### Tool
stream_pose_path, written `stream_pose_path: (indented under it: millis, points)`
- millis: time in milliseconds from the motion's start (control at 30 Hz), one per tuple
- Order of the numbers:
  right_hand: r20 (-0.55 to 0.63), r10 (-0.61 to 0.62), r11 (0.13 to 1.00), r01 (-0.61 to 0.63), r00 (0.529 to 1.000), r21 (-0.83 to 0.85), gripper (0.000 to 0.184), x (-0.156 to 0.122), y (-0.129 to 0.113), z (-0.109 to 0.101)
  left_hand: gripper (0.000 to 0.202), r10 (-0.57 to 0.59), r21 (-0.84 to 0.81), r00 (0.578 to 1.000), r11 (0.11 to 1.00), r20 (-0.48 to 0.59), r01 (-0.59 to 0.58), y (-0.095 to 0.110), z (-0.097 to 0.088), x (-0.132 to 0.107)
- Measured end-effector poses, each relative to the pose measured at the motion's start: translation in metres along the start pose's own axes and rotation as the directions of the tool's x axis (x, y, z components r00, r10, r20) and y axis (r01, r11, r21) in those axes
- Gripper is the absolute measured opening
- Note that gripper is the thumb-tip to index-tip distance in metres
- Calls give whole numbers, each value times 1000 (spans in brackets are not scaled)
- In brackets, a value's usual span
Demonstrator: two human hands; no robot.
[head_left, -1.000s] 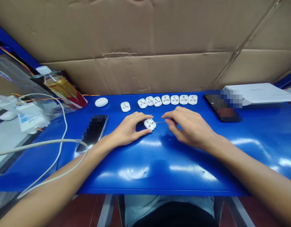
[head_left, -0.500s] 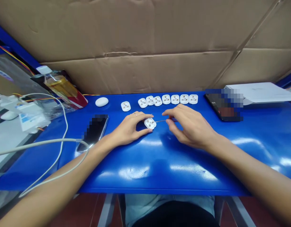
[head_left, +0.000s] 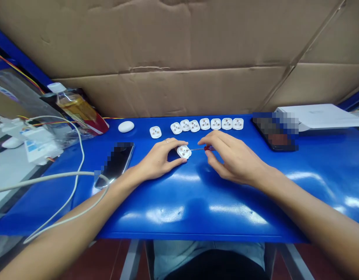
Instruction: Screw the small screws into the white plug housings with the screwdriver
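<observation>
In the head view my left hand (head_left: 162,157) grips a white plug housing (head_left: 183,152) between thumb and fingers. Small metal fittings show on its upper face. My right hand (head_left: 230,157) is closed on the red handle of a screwdriver (head_left: 208,148), whose thin shaft points left. The shaft's tip meets the right side of the housing; whether it sits in a screw I cannot tell. Behind my hands stands a row of several similar white housings (head_left: 216,124), with one housing (head_left: 155,132) apart on the left.
Left of my hands lie a phone (head_left: 117,161) and a white oval case (head_left: 126,126). A drink bottle (head_left: 81,111) leans at the back left, by looping white cables (head_left: 80,149). A dark phone-like device (head_left: 273,136) and a white box (head_left: 319,114) rest at the right.
My right hand's fingers have shifted on the screwdriver, so its red handle now shows. My left hand keeps the plug housing in nearly the same place.
</observation>
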State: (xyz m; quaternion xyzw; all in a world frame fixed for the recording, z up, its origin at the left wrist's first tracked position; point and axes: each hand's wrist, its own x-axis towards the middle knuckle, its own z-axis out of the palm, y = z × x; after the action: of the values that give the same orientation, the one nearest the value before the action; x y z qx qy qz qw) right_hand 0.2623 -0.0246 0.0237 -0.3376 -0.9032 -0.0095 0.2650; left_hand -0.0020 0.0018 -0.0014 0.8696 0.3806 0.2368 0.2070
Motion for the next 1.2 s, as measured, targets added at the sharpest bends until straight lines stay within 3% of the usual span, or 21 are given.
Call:
stream_pose_path:
  millis: [133, 367, 600, 900, 1100, 1200]
  points:
    - [-44, 70, 995, -73, 997, -71, 24, -2, 3, 4, 46, 0, 15, 1000, 1000, 12, 0, 0, 0, 0]
    - [-103, -29, 999, 26, 994, -23, 24, -2, 1, 6, 44, 7, 11, 1000, 1000, 13, -7, 0, 0, 0]
    - [-61, 75, 996, -78, 995, -40, 22, -3, 0, 5, 46, 5, 17, 1000, 1000, 13, -5, 0, 1, 0]
    - [-103, -41, 999, 41, 994, 0, 26, -1, 1, 5, 41, -2, 26, 1000, 1000, 24, 1, 4, -2, 1]
    - [-78, 73, 996, -77, 994, -46, 22, -1, -2, 5, 43, 1, 24, 1000, 1000, 26, -2, 3, -1, 1]
    - [-84, 59, 996, -64, 995, -58, 20, -2, -1, 6, 44, 2, 30, 1000, 1000, 24, -3, 1, 0, 0]
